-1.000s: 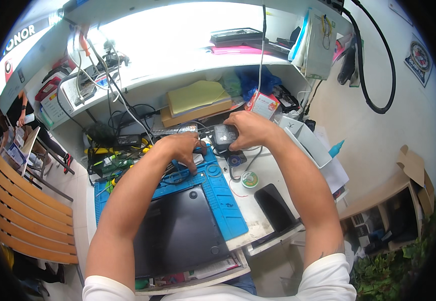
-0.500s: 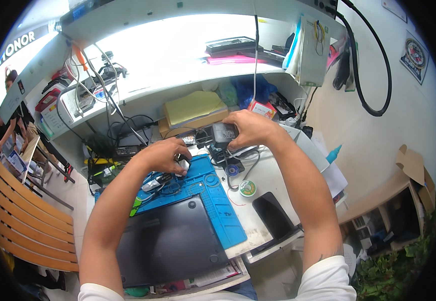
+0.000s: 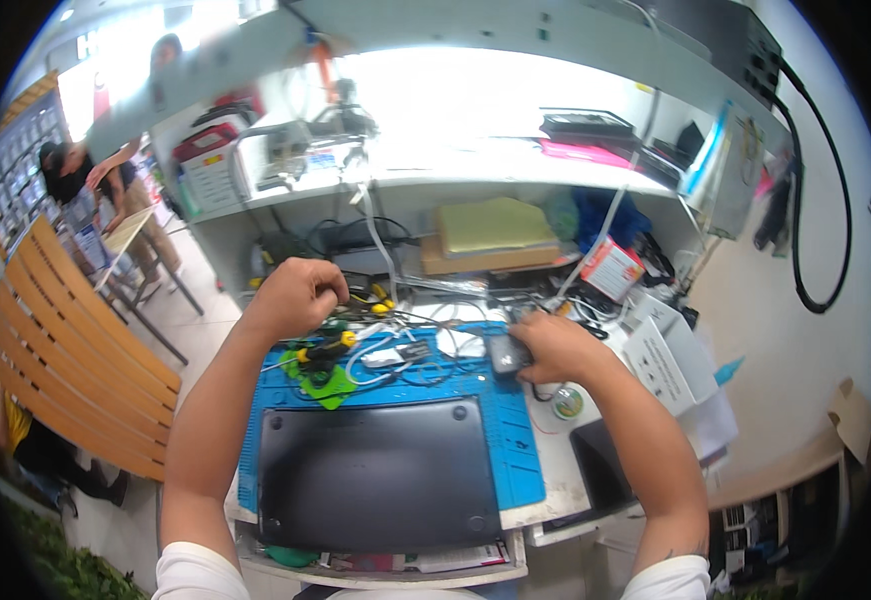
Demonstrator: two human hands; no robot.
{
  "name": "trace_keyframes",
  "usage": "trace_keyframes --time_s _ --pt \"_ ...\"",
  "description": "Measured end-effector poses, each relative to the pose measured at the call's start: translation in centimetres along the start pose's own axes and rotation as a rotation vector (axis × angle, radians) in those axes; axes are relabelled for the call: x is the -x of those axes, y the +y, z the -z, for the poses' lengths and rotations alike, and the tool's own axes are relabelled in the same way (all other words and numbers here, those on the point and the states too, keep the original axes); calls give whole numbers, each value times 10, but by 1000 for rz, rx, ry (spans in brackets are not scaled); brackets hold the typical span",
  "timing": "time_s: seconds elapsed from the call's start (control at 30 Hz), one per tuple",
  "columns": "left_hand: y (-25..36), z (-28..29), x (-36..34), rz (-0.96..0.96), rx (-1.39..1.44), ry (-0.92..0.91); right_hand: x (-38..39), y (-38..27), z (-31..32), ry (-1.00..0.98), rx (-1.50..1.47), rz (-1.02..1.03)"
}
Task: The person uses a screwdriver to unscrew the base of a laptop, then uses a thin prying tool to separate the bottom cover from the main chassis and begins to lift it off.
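Note:
My right hand [image 3: 558, 350] grips a dark grey power adapter [image 3: 507, 355] over the right side of the blue repair mat [image 3: 517, 455]. At the mat's far left, my left hand [image 3: 300, 298] is raised with curled fingers; whatever is in them is hidden. Below it lie a yellow-and-black screwdriver [image 3: 327, 348] and a bright green piece [image 3: 331, 390]. A white plug [image 3: 385, 357] and tangled cables spread across the mat's upper part. Closest to me is a black laptop [image 3: 375, 470], lid closed, with rubber feet facing up.
Right of the mat are a solder spool [image 3: 567, 403] and a black phone [image 3: 600, 462]. White boxes [image 3: 663, 362] stand beyond my right forearm. Yellow envelopes [image 3: 495, 228] lie under the lit shelf [image 3: 435, 182]. A slatted wooden bench [image 3: 80, 345] and people are at the left.
The view has swung left. My right hand has lowered the adapter toward the mat. My left hand has pulled away from the small dark-and-white item and cables and now sits farther left.

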State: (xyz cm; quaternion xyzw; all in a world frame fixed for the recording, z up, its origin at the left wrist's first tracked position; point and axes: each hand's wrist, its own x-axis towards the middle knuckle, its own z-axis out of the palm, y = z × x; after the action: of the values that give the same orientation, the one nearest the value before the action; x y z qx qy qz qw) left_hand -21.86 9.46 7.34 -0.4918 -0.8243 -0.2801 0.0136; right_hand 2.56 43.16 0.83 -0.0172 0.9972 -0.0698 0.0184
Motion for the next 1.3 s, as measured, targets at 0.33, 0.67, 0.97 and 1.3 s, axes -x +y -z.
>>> trace_keyframes --time_s 0.33,0.67,0.97,1.3 --pt "-98 -12 -18 -35 -208 32 17 -58 9 159 226 74" --pt "-118 -38 -63 98 -508 -263 0 -103 7 110 179 313" --pt "-101 4 -73 149 -353 131 -24 -103 -3 87 165 275" --pt "-89 25 -35 5 -242 44 -76 -126 -24 119 31 362"
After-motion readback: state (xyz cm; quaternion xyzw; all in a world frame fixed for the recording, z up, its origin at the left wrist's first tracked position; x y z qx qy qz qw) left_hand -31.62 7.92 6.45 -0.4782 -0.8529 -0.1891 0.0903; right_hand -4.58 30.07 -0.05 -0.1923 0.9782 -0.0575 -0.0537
